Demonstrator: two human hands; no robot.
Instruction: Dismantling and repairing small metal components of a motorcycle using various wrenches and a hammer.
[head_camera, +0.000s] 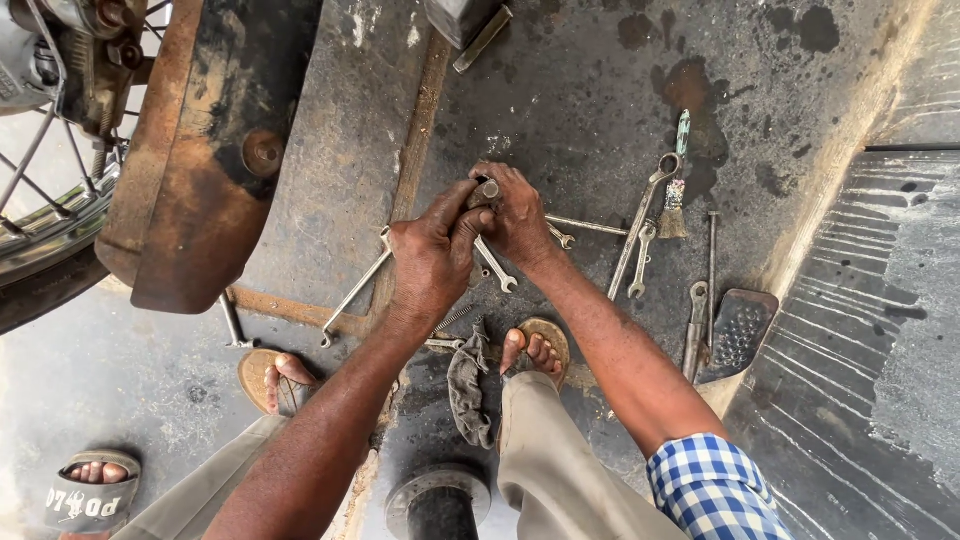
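Cylindrical metal part (487, 191) sits clamped between both closed fists, left hand (432, 262) below, right hand (516, 212) wrapped over it.

2 hands (432, 262), 3 sandalled feet (535, 350), 1 rag (468, 385).

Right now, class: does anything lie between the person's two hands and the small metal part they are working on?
Nothing visible does. The left hand and the right hand both already grip the small metal part, with fingers wrapped around it. The spanners lie on the floor beneath, not between.
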